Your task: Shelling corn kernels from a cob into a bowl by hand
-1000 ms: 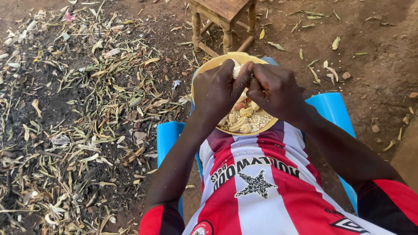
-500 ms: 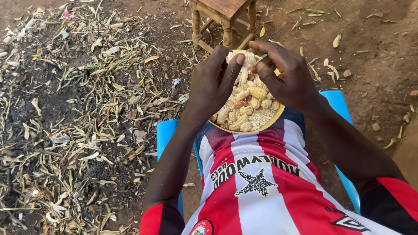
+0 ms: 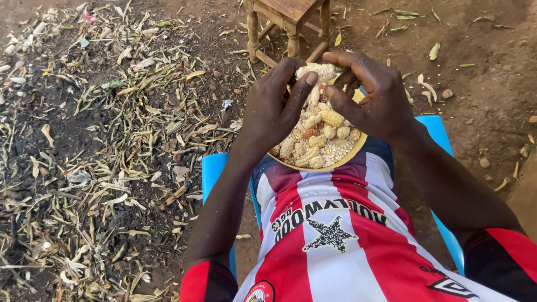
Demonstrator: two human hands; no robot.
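Two hands (image 3: 274, 109) (image 3: 375, 98), one yellow bowl (image 3: 344, 159), one wooden stool (image 3: 288, 22), one blue chair (image 3: 215, 170)

Single head view, looking steeply down, close over lap and ground.

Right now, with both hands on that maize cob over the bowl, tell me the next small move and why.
Probably push the left hand's thumb across the maize cob while the right hand grips and twists it. The cob is pinched between both hands directly above the yellow bowl, which already holds loose kernels and cob pieces, so anything freed should drop straight in.
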